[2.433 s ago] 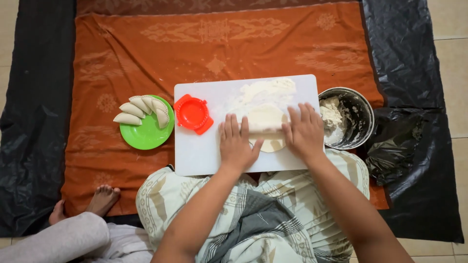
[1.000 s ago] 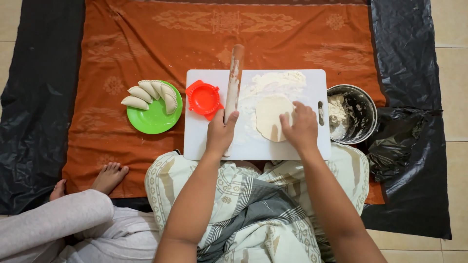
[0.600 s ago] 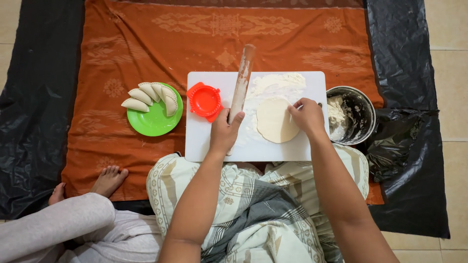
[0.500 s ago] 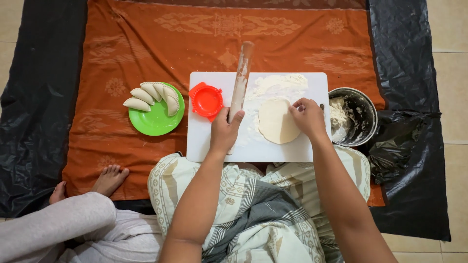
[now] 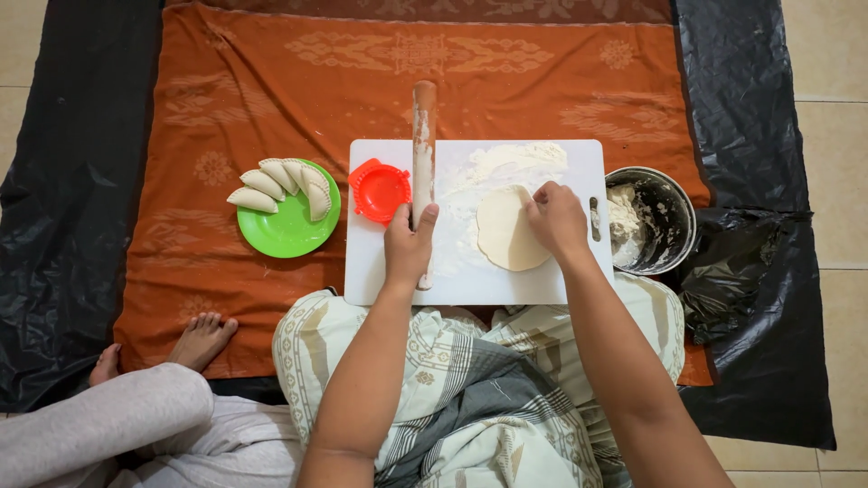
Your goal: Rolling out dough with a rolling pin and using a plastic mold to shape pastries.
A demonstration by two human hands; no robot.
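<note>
A white cutting board (image 5: 574,280) lies on an orange cloth in front of my lap. My left hand (image 5: 409,246) grips the near end of a wooden rolling pin (image 5: 422,136) that points away from me across the board's left part. My right hand (image 5: 555,217) pinches the right edge of a flat round dough disc (image 5: 504,230) lying on a floury patch. A red round dumpling press (image 5: 380,190) sits at the board's left edge, just left of the pin.
A green plate (image 5: 287,233) with several folded dumplings (image 5: 280,183) sits left of the board. A metal bowl (image 5: 653,220) with dough stands to its right, beside a black plastic bag (image 5: 737,262). Another person's bare feet (image 5: 199,339) and grey-clad leg lie at lower left.
The rolling pin was lifted off the dough and turned to point away, now held by my left hand alone. My right hand moved to the dough disc's right edge.
</note>
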